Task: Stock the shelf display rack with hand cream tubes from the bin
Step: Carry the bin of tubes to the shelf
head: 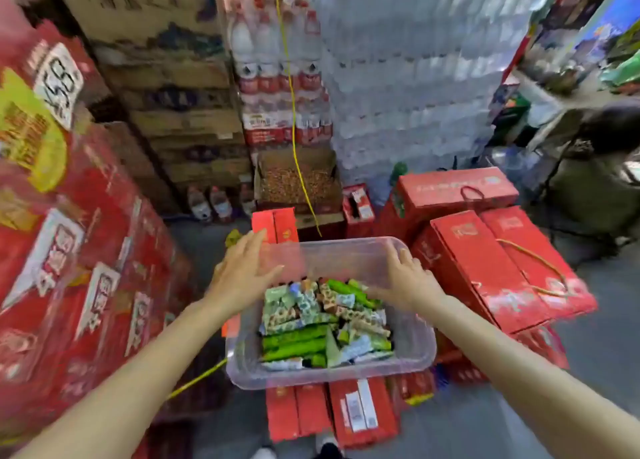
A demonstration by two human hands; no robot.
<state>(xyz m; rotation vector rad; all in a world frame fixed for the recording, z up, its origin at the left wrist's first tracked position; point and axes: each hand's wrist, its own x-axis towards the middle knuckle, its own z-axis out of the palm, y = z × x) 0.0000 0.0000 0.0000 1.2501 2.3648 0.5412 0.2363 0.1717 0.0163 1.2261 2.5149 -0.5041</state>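
A clear plastic bin [408,358] sits on red boxes in front of me, holding several hand cream tubes [322,323] in green, white and patterned wrappers. My left hand [242,271] reaches over the bin's left rim with straight, spread fingers and holds nothing. My right hand [408,278] hovers at the bin's right rim, fingers extended, also holding nothing. No display rack shows in this view.
Stacked red gift boxes [502,261] stand to the right and a tall red carton stack [79,250] to the left. Shrink-wrapped water bottles [398,77] and cardboard cases [180,119] fill the back. A yellow cord [294,139] hangs down behind the bin. Grey floor [602,347] lies right.
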